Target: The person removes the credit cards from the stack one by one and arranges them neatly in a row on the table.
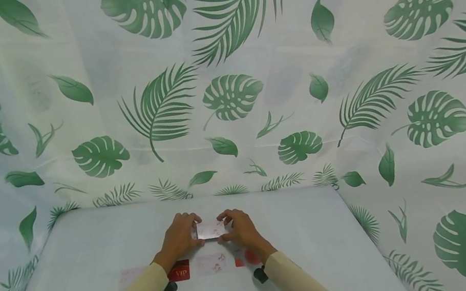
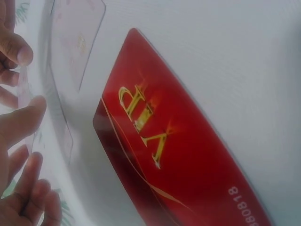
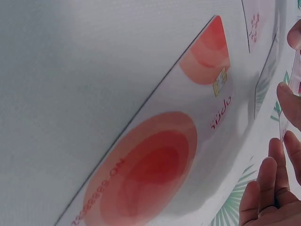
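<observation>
A pale card with a faint pink print [image 1: 210, 229] is pinched at its left end by my left hand [image 1: 181, 235] and at its right end by my right hand [image 1: 239, 227]. Thumbs hold its near edge and fingers its far edge. In the left wrist view this card shows only as a thin slanted sheet by the thumb. Nearer lie a red VIP card [image 2: 155, 127], a pale card with a pink print [image 1: 212, 263] and a white card with red circles [image 3: 160, 155], which my right forearm partly covers in the head view.
Another pale, faint card [image 1: 131, 277] lies left of the VIP card, partly behind my left sleeve. A white cloth covers the table [image 1: 325, 243]. Leaf-patterned sheeting [image 1: 239, 128] hangs behind and at both sides. Black wrist devices [image 1: 170, 289] sit under both wrists.
</observation>
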Action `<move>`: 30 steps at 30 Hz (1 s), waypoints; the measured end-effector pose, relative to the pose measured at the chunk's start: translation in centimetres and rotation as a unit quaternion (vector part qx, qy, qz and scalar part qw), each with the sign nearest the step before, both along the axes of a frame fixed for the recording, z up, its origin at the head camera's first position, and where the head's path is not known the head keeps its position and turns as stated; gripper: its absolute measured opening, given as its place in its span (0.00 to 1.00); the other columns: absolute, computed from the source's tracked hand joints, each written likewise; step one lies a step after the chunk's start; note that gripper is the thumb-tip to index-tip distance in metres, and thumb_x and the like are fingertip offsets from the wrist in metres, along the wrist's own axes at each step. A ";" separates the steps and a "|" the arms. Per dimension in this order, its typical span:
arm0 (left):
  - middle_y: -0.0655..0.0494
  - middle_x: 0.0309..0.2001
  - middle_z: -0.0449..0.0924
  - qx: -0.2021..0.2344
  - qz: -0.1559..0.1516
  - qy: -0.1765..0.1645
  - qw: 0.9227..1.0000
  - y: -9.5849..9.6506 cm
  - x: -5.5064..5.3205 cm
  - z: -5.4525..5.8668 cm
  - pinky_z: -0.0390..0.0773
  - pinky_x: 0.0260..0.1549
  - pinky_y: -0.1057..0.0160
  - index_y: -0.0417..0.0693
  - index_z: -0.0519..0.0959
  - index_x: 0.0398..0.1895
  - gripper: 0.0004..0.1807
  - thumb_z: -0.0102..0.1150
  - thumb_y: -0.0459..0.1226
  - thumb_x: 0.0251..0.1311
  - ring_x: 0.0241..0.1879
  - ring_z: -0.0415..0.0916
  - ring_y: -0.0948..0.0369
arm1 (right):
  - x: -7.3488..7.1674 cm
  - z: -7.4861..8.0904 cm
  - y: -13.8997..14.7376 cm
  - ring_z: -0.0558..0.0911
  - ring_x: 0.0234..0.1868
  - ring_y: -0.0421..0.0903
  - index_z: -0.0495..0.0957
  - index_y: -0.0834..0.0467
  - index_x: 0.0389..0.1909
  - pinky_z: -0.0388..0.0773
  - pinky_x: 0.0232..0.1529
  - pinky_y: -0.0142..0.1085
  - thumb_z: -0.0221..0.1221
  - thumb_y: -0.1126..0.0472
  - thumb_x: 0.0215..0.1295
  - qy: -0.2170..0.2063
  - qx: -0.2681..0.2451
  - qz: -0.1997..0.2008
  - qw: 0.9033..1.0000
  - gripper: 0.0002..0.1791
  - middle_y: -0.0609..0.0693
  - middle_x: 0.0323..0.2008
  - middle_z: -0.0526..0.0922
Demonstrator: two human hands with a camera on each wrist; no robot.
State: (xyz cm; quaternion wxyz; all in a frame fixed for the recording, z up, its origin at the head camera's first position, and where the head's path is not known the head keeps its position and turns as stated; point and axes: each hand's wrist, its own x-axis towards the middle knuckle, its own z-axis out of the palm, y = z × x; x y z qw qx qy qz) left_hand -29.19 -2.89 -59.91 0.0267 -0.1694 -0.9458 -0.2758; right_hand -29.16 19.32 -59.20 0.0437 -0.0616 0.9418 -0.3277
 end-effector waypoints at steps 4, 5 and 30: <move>0.56 0.43 0.81 0.001 -0.003 0.007 1.000 0.1 0.0 0.1 0.79 0.52 0.55 0.51 0.82 0.57 0.30 0.85 0.43 0.51 0.48 0.71 0.57 | 0.2 0.2 0.2 0.76 0.47 0.44 0.82 0.44 0.60 0.76 0.52 0.41 0.81 0.58 0.53 -0.005 -0.004 -0.007 1.000 0.32 0.43 0.47 0.82; 0.56 0.43 0.81 0.002 -0.003 0.010 1.000 0.2 0.0 0.1 0.79 0.52 0.55 0.51 0.82 0.57 0.30 0.85 0.43 0.51 0.48 0.71 0.57 | 0.3 0.2 0.2 0.76 0.47 0.44 0.82 0.44 0.61 0.77 0.53 0.41 0.81 0.58 0.54 -0.005 -0.003 -0.008 1.000 0.33 0.44 0.47 0.82; 0.58 0.42 0.81 0.024 -0.025 0.025 0.999 1.5 0.7 1.1 0.80 0.50 0.56 0.53 0.83 0.55 0.28 0.85 0.44 0.50 0.46 0.71 0.59 | 1.4 1.1 2.4 0.77 0.49 0.46 0.84 0.46 0.59 0.77 0.53 0.43 0.80 0.60 0.56 0.009 -0.012 -0.004 1.000 0.29 0.46 0.47 0.83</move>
